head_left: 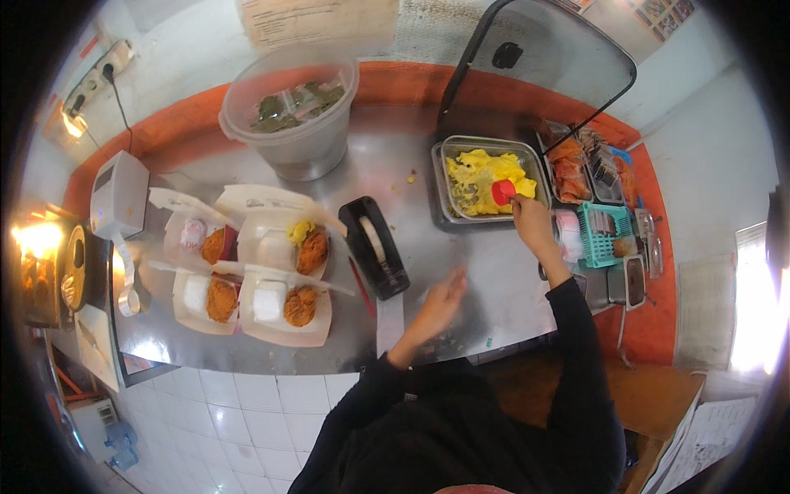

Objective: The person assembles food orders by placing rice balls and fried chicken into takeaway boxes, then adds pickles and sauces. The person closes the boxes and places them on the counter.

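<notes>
Upper right, your right hand (533,224) pinches red scoop (503,193) at near edge, likely light, stiff; blurred left hand (438,305) seems extended, empty.

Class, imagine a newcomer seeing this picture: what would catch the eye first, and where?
Probably the bright yellow food in the clear tub, right of centre, where the right hand holds a red scoop. Next, the four open boxes on the counter's left side, each with a browned fried piece. Behind them stands a big translucent bucket.
</notes>
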A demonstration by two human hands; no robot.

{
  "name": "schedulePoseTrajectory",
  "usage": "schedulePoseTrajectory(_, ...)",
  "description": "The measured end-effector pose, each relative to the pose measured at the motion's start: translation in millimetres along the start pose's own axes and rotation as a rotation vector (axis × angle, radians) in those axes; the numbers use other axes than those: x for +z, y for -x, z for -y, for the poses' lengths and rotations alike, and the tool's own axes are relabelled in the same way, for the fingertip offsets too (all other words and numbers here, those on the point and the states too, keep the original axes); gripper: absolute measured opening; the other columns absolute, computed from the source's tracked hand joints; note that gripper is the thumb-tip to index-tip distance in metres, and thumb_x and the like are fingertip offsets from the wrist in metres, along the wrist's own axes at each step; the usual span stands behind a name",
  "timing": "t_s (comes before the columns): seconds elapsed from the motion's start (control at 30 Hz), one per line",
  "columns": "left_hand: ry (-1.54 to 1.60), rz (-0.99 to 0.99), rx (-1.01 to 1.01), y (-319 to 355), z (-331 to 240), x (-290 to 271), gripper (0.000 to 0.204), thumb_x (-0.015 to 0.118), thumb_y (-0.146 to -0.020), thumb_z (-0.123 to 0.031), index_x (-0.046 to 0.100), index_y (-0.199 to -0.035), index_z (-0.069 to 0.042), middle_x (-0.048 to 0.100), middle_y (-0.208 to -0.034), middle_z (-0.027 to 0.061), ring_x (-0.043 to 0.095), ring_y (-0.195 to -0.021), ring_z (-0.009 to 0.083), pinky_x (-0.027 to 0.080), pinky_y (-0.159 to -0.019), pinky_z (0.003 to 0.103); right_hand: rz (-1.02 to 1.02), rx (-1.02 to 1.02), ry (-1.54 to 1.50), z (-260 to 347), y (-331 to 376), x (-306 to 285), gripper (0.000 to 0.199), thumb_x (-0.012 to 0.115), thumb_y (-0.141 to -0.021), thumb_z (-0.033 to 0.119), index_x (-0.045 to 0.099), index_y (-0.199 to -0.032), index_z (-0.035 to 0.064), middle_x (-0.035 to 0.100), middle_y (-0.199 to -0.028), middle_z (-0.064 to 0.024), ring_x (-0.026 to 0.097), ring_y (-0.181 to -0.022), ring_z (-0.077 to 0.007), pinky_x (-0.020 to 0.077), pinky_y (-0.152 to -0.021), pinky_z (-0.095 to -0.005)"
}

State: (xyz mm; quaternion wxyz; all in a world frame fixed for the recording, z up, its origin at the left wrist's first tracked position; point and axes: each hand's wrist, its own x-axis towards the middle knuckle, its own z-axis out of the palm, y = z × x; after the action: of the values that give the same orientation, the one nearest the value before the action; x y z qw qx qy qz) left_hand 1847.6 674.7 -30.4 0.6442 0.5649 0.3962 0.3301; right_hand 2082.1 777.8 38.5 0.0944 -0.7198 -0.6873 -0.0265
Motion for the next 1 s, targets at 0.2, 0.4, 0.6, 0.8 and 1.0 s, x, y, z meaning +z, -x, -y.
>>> schedulePoseTrajectory(0.2,-0.099,-0.281,-0.208,-128,-6,1,0.060,0.035,-0.100,-0.035,0.020,-0.147,-0.002,0.046,-0.135,0.0275,0.048,-0.123,0.0374,0.037,-0.102,0.037,0.143,-0.216,0.326,-9,-15,73,0.011,0.055,-0.079,0.010,0.063,-0.077,0.0022,0.065,-0.070,-0.0187,0.066,-0.065,-0.0324,0.0532,-0.056,-0.0444)
schedulePoseTrajectory(0.4,0.058,-0.166,-0.226,-130,-11,-12,0.061,0.035,-0.101,-0.032,0.016,-0.145,0.005,0.020,-0.153,0.0199,0.022,-0.141,0.0275,0.018,-0.113,0.031,0.152,-0.272,-0.014,0,-21,73,0.013,0.053,-0.081,0.009,0.060,-0.081,-0.0011,0.061,-0.064,-0.0219,0.063,-0.061,-0.0385,0.0516,-0.057,-0.0472)
schedulePoseTrajectory(0.6,0.003,-0.142,-0.222,-133,-9,-11,0.061,0.033,-0.099,-0.032,0.012,-0.148,-0.003,0.019,-0.152,0.0218,0.025,-0.139,0.0329,0.023,-0.111,0.033,0.218,-0.279,-0.230,21,-11,73,0.011,0.051,-0.085,0.005,0.060,-0.083,-0.0021,0.060,-0.064,-0.0232,0.062,-0.063,-0.0403,0.0488,-0.058,-0.0478)
schedulePoseTrajectory(0.8,0.045,-0.192,-0.130,-135,6,-4,0.060,0.033,-0.100,-0.027,0.009,-0.146,0.004,0.011,-0.154,0.0200,0.015,-0.143,0.0287,0.017,-0.114,0.031,0.248,-0.125,-0.652,-13,-32,76,0.019,0.054,-0.090,0.012,0.065,-0.093,-0.0024,0.061,-0.070,-0.0235,0.061,-0.064,-0.0395,0.0468,-0.059,-0.0441)
schedulePoseTrajectory(1.0,0.285,-0.207,-0.082,-122,4,0,0.061,0.036,-0.100,-0.019,0.005,-0.147,0.004,0.006,-0.156,0.0172,0.009,-0.144,0.0240,0.011,-0.115,0.031,0.161,-0.180,-0.481,-44,-73,78,0.021,0.054,-0.089,0.015,0.065,-0.095,-0.0021,0.063,-0.066,-0.0155,0.063,-0.057,-0.0313,0.0472,-0.051,-0.0383)
